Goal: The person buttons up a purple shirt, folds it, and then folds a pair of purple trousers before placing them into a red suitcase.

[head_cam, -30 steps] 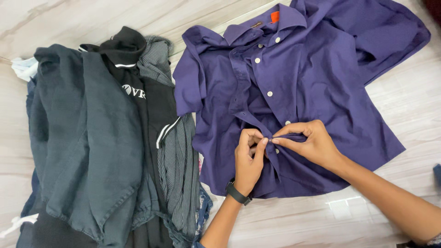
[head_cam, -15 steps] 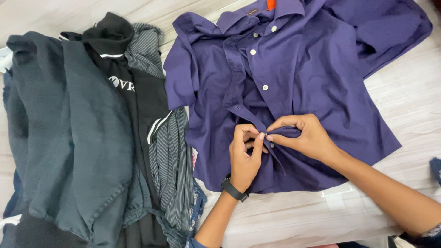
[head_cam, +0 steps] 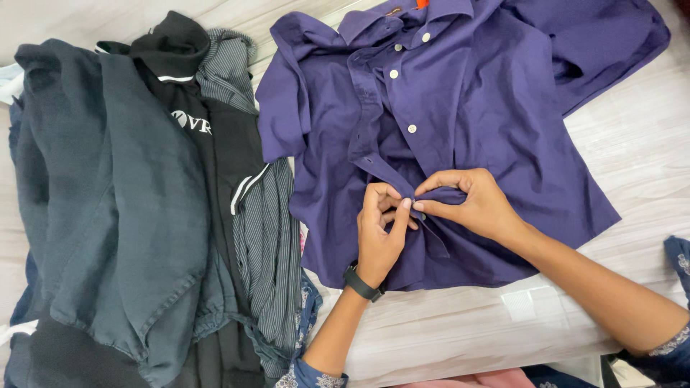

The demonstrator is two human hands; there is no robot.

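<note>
A purple button-up shirt [head_cam: 496, 108] lies spread front-up on a pale wood-grain surface, its front partly open with white buttons along the placket. My left hand [head_cam: 381, 233], with a black band at the wrist, pinches the left edge of the placket near the lower buttons. My right hand [head_cam: 467, 205] pinches the facing edge of the placket, bunching the cloth. The fingertips of both hands meet at the same spot on the shirt front.
A pile of dark clothes [head_cam: 136, 215] lies left of the shirt: a dark grey garment, a black one with white trim, and a grey striped one [head_cam: 269, 244]. A scrap of blue cloth [head_cam: 679, 259] shows at the right edge. The pale wood-grain surface [head_cam: 647, 151] runs beneath everything.
Both hands stay pinched on the shirt placket, fingers shifting slightly. The view has drifted, so the shirt and the pile sit a little higher in the frame.
</note>
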